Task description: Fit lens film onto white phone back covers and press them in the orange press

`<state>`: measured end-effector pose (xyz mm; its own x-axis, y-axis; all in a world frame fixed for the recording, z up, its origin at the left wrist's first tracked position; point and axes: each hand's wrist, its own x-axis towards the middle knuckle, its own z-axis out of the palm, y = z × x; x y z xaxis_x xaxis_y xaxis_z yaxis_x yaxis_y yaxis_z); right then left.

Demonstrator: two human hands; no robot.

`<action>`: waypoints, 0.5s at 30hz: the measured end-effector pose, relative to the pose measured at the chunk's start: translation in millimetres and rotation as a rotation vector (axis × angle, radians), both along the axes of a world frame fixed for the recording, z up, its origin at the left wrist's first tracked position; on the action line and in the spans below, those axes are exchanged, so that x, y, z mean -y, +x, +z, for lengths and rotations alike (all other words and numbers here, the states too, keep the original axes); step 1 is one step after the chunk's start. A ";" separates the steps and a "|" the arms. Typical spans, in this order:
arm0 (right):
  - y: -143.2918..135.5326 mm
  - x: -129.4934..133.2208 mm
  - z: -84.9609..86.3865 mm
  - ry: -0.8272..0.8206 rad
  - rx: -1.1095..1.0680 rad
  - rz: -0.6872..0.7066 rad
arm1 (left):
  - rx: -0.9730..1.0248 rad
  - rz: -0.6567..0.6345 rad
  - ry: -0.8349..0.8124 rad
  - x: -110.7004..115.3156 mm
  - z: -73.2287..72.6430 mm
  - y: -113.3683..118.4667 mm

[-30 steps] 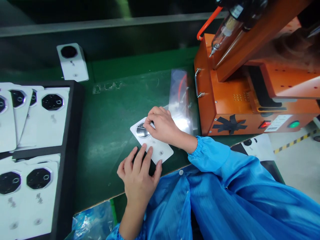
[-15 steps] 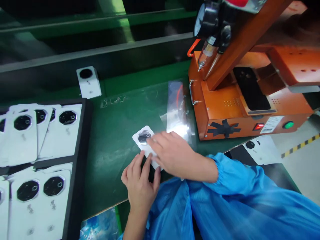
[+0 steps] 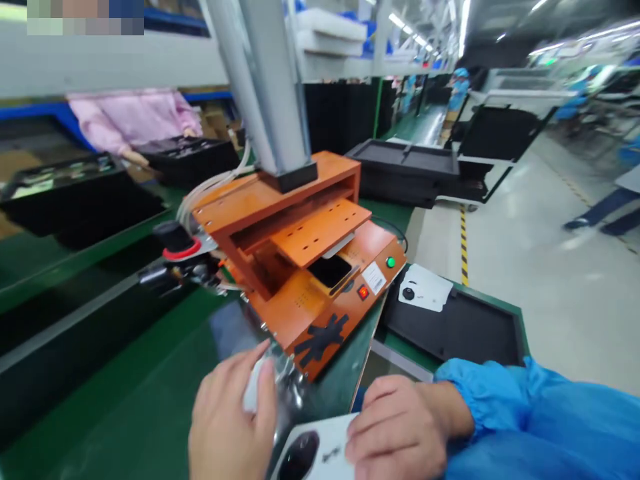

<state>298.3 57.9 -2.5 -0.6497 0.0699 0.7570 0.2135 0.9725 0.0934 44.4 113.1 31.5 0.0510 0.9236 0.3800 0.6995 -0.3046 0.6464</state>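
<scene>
White panel, marked with a dark lens window, sits at the bottom edge of the view, between the two hands and partly cut off. Right hand has its fingers bent over the panel's face, closed on its right end; where the thumb bears is hidden. Left hand is nearly closed, a pale piece showing between thumb and forefinger; what that piece is, I cannot tell. Whether the panel rests on anything is also hidden.

The step in hand looks like handling this one panel, the right hand keeping it steady. As I judge it, the next move calls for an even grip by the edges, with fingertips off the lens window.

Just beyond the left hand, crumpled clear film lies on the green table. Past it stands an orange machine, its green button lit. To the right, a black tray bears more white panels. Farther back, a co-worker's pink sleeve shows beside dark bins.
</scene>
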 end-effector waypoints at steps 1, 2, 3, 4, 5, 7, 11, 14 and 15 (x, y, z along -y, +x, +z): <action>18.4 0.8 11.6 0.026 -0.038 -0.084 | 0.102 -0.058 -0.072 -20.0 7.8 20.3; 35.8 2.8 22.3 0.051 -0.051 -0.170 | 0.242 -0.109 -0.174 -37.8 14.1 39.7; 51.7 5.6 31.3 0.079 -0.041 -0.256 | 0.410 -0.167 -0.294 -53.4 19.2 57.6; 65.8 8.8 38.2 0.107 -0.023 -0.342 | 0.588 -0.230 -0.402 -66.8 23.5 73.8; 77.8 11.7 42.7 0.136 -0.011 -0.423 | 0.754 -0.296 -0.480 -78.1 27.2 88.1; 96.3 15.0 45.0 0.196 -0.002 -0.554 | 1.004 -0.397 -0.535 -95.9 33.4 111.2; 115.7 4.7 31.4 0.243 0.015 -0.700 | 1.261 -0.372 -0.473 -115.6 44.0 141.4; 119.5 -16.4 17.4 0.206 -0.054 -0.771 | 1.305 -0.259 -0.463 -116.1 49.4 151.8; 119.4 -25.2 13.8 0.188 -0.098 -0.783 | 1.298 -0.204 -0.474 -112.7 49.0 151.5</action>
